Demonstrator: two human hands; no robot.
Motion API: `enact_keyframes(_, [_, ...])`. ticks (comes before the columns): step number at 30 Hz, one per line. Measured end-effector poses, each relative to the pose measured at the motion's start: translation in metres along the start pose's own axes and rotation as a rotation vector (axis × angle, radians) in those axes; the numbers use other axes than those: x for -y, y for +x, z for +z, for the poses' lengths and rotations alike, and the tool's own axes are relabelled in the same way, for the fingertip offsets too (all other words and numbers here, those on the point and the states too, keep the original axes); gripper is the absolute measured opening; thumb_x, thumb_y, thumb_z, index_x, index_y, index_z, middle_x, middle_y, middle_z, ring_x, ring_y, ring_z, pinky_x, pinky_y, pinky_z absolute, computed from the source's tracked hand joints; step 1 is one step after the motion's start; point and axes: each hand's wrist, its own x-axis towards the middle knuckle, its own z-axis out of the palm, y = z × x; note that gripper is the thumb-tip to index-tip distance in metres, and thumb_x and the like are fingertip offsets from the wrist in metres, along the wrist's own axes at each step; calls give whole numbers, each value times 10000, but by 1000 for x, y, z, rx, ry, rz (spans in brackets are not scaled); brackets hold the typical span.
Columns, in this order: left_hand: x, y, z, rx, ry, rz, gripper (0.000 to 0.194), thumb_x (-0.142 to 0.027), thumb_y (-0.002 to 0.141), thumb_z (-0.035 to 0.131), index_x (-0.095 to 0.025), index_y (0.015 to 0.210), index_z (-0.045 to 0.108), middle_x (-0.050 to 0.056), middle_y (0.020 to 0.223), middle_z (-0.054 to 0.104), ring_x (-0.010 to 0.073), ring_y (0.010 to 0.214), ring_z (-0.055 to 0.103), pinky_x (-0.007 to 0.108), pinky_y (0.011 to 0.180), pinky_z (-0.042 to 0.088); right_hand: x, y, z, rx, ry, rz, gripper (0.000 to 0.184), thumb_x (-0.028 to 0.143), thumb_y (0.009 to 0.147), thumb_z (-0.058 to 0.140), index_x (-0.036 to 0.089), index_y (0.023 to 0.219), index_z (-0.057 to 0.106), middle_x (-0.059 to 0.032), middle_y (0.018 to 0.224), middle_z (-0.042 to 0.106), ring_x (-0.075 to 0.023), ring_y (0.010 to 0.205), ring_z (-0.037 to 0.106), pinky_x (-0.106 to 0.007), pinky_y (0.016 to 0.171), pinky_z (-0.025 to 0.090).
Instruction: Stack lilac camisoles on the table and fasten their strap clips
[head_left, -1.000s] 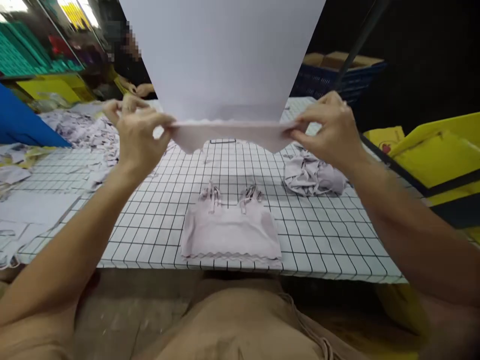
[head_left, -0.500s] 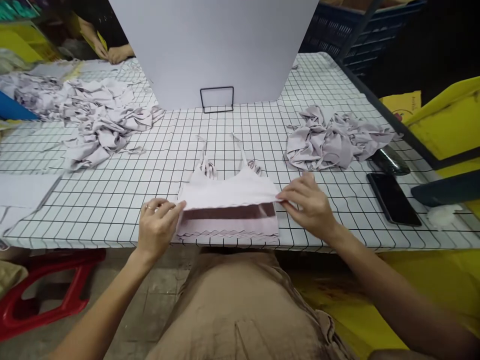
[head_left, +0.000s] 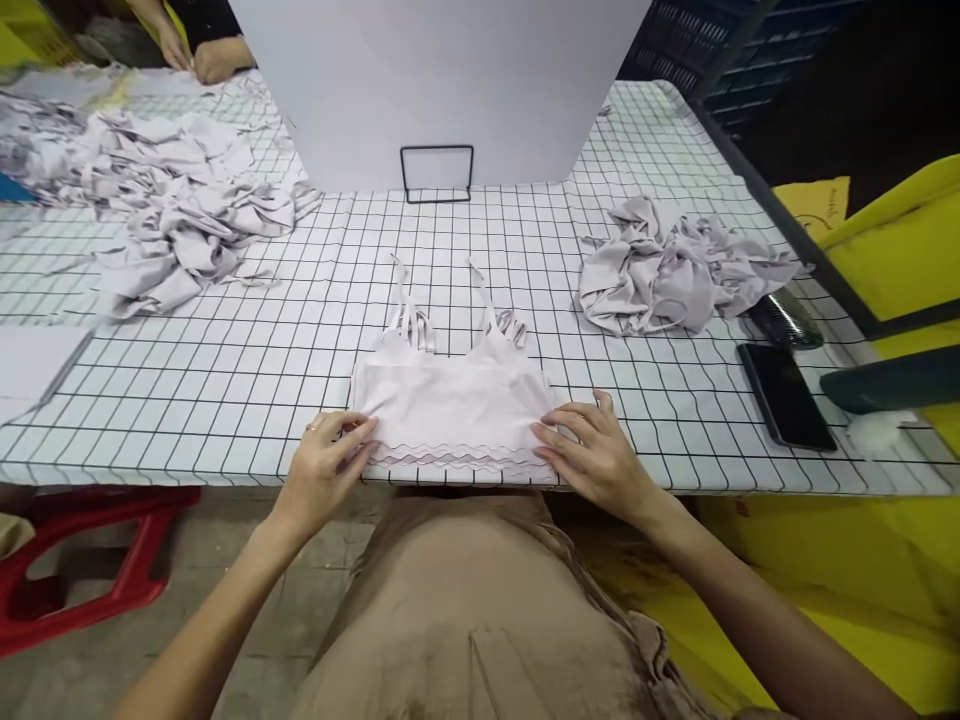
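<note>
A pale lilac strappy crop top [head_left: 454, 400] lies flat in front of me, its thin straps pointing away. Several wavy hem layers show along its near edge, so it appears to rest on a stack of similar pieces. At its lower left side, my left hand [head_left: 328, 462] has thumb and fingers closed on the cloth edge; a ring is on one finger. My right hand [head_left: 589, 455] grips the lower right side in the same way, with one finger raised. The fingertips partly cover both hem corners.
A white checked cloth [head_left: 322, 340] covers the table. Crumpled lilac garments lie in a left heap [head_left: 172, 230] and a right heap [head_left: 675, 270]. A phone [head_left: 786, 397] sits at right. A white panel [head_left: 442, 80] with a black wire frame [head_left: 437, 199] stands behind. Another person's hands [head_left: 217, 60] work far left.
The lifted front hem has come down flat over the layers beneath. Both my hands have moved inward and lower with it. The view has shifted slightly.
</note>
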Motion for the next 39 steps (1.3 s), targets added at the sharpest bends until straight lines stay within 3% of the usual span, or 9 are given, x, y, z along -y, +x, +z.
enact_keyframes(6, [3,2,-15,27,-127,18,319,-92,957,591,-238,1236,636,77,1053,641,208,984,605,338,808,545,-3,15,-12,47,166,2,75,151,953,603,173,971,673,-83,915,691,-241,910,594,-583,1006,393])
enact_keyframes(10, [-6,23,-4,7,-119,2,340,-140,979,574,-220,1309,587,123,1221,622,251,1135,582,437,933,553,-19,76,-6,-58,222,-31,179,216,959,623,166,1124,671,-104,949,689,-240,895,570,-445,832,469])
enact_keyframes(14, [-9,44,29,-32,-51,4,297,-112,985,511,-131,1268,598,181,1257,621,292,1185,572,513,995,544,-36,175,28,-30,272,-24,161,178,974,546,182,965,708,-79,887,696,-232,869,551,-435,825,459])
enact_keyframes(18, [-8,45,49,-62,16,-81,297,-134,970,535,-104,1255,613,200,1278,620,327,1226,565,549,1033,535,-41,266,76,201,249,214,235,270,958,557,179,775,674,-96,885,700,-279,952,548,-507,896,446])
enact_keyframes(23, [-11,37,56,-71,-17,-122,342,-128,956,550,-111,1291,613,194,1306,626,326,1266,565,552,1079,513,-40,328,135,404,103,452,298,395,840,706,168,676,607,-170,952,701,-410,1185,493,-737,1072,223])
enact_keyframes(26, [-9,35,55,-77,-116,-146,360,-125,953,558,-135,1308,619,182,1330,625,322,1292,555,571,1105,486,-43,343,156,396,166,498,132,204,840,650,156,721,617,-165,924,714,-397,1177,520,-725,1049,271])
enact_keyframes(31, [12,51,20,-250,-569,-440,328,-235,969,592,-227,1288,668,126,1334,641,276,1271,591,507,1083,511,-42,339,138,346,386,359,93,158,880,567,190,813,622,-49,969,735,-197,964,646,-377,944,488])
enact_keyframes(35, [33,80,-18,-352,-1203,-829,329,-365,948,643,-185,1218,699,134,1314,674,279,1175,670,487,1068,522,-23,310,95,83,658,12,81,247,906,612,215,834,629,-32,890,719,-185,898,648,-353,863,526])
enact_keyframes(39, [31,94,-23,-131,-1729,-888,353,-418,935,664,-115,1108,722,178,1164,750,292,1066,734,469,1032,547,-1,272,62,-102,586,-386,137,161,938,575,229,833,630,-24,827,735,-207,898,662,-486,948,496])
